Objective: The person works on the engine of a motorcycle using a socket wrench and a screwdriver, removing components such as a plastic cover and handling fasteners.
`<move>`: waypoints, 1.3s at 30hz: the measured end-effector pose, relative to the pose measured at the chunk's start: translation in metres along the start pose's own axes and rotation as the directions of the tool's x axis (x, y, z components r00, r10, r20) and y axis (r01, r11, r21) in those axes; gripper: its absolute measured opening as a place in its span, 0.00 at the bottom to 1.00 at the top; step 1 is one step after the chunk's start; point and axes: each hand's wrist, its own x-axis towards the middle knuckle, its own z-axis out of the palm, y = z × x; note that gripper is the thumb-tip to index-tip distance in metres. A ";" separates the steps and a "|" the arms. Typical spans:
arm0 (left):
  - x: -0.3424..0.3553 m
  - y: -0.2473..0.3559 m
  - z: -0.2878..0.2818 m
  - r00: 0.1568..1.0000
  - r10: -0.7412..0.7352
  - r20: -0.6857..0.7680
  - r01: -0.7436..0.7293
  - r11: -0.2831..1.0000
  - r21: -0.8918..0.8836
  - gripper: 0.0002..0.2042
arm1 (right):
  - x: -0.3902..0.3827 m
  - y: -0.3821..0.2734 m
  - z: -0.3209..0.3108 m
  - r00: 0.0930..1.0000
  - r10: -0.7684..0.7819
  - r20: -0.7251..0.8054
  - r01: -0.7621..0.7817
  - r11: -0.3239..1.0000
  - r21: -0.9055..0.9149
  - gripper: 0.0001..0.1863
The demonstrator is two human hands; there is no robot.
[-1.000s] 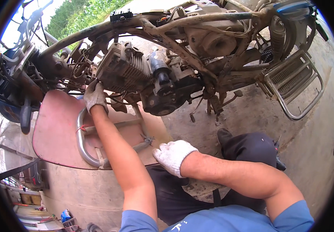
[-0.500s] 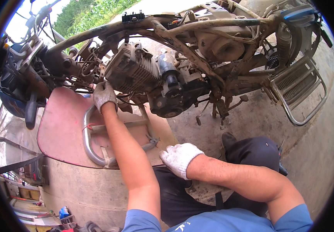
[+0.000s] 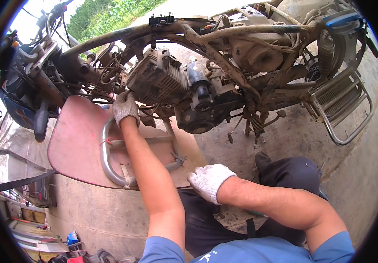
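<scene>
Close by the engine (image 3: 160,79), tight space could snag my left hand (image 3: 125,107).
Grip hidden; right hand (image 3: 211,182) curled, contents unclear.

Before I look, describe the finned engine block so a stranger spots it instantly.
Find the stripped motorcycle frame across the top. Below its left half, beside the gloved left hand, sits the finned engine block. Its stacked parallel ridges set it apart from the smooth cylinder to its right.
</scene>
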 end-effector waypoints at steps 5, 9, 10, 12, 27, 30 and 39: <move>-0.005 0.012 0.000 0.995 -0.089 -0.035 0.090 0.996 0.022 0.18 | 0.001 0.002 0.001 1.000 0.000 -0.001 0.000 1.000 0.017 0.11; -0.002 0.002 -0.004 0.987 0.134 -0.090 -0.116 0.975 0.188 0.16 | 0.001 -0.002 0.000 1.000 -0.006 0.006 0.006 1.000 0.027 0.11; -0.004 0.005 -0.004 0.987 0.136 -0.090 -0.117 0.975 0.189 0.16 | 0.001 -0.002 0.002 1.000 -0.004 0.013 0.004 1.000 0.025 0.11; -0.007 0.009 -0.004 0.994 -0.003 -0.111 0.026 0.977 0.210 0.15 | 0.001 -0.002 0.002 1.000 -0.004 0.020 0.004 1.000 0.024 0.11; -0.002 -0.002 -0.001 0.997 -0.078 -0.013 0.075 0.983 -0.166 0.14 | -0.001 -0.003 0.000 1.000 -0.018 0.019 0.017 1.000 0.022 0.12; -0.009 0.016 0.008 0.993 -0.038 -0.112 0.038 0.999 0.000 0.15 | -0.002 0.001 -0.004 1.000 -0.001 0.026 0.000 1.000 0.021 0.12; -0.014 0.032 0.004 0.968 -0.250 0.002 0.244 0.944 -0.221 0.17 | 0.000 0.005 0.010 0.997 -0.030 -0.071 0.029 0.999 -0.019 0.10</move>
